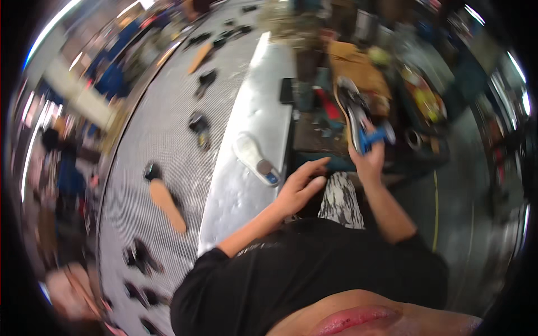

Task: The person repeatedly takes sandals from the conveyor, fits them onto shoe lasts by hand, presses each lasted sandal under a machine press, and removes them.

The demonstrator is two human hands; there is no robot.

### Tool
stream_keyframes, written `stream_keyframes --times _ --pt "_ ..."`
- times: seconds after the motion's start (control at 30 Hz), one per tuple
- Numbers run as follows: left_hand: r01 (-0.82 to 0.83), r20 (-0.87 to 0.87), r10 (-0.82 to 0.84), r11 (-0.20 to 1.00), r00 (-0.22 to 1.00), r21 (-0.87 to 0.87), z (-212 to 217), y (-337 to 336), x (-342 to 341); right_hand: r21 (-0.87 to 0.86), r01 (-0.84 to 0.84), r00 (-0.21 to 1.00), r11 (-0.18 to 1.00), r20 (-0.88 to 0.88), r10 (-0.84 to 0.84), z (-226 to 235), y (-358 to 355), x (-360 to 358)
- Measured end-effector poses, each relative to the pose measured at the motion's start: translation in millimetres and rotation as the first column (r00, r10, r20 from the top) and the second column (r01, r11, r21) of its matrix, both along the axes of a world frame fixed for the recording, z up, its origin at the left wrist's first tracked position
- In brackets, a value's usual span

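Note:
My right hand [369, 162] is wrapped round the heel end of a dark shoe [353, 103] with a pale, tan-edged sole, its toe pointing away from me. A bright blue piece [376, 136] sticks out at the heel by my fingers; blur hides whether it is a last or a tool. My left hand [302, 187] holds nothing, its fingers apart and stretched toward the bench edge. Left of it, a white shoe sole or insole [247, 150] with a dark patch and a blue mark lies on the shiny metal ledge [230, 193].
A grey mesh conveyor belt [134, 129] runs along the left, carrying tan insoles [167, 207] and several dark shoe parts [199, 126]. On the cluttered workbench lie brown sheet material [358, 64], a red object [327, 103] and a roll of tape [413, 139]. A black rectangular object [287, 91] sits at the ledge.

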State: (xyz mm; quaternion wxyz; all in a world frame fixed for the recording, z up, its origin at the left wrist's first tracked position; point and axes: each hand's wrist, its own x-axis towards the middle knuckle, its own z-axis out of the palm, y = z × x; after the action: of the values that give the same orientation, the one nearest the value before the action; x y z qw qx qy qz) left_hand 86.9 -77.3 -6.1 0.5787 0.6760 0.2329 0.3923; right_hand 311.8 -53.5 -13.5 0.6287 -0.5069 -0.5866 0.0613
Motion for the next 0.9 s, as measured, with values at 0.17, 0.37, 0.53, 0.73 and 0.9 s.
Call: stream_keyframes --times 0.17,0.37,0.53,0.73,0.9 --pt "0.130 -0.120 -0.147 0.981 0.982 -0.144 -28 -11 -10 -0.326 0.340 0.911 0.882 0.348 -0.222 -3 118 81" --pt "0.067 -0.209 -0.081 0.995 0.974 -0.076 -64 -20 -41 -0.456 0.411 0.889 0.789 0.394 -0.235 -41 161 107" --pt "-0.242 -0.139 0.223 0.959 0.965 -0.145 -72 -25 -86 -0.405 0.531 0.788 0.745 0.560 -0.256 -6 189 96" --pt "-0.584 -0.133 0.627 0.770 0.768 0.257 -30 67 -131 -0.091 0.644 0.602 0.759 0.673 -0.430 1 176 171" --pt "-0.740 -0.448 0.890 0.360 0.089 0.568 -70 167 -238 -0.099 0.359 0.879 0.928 0.370 -0.301 5 208 164"
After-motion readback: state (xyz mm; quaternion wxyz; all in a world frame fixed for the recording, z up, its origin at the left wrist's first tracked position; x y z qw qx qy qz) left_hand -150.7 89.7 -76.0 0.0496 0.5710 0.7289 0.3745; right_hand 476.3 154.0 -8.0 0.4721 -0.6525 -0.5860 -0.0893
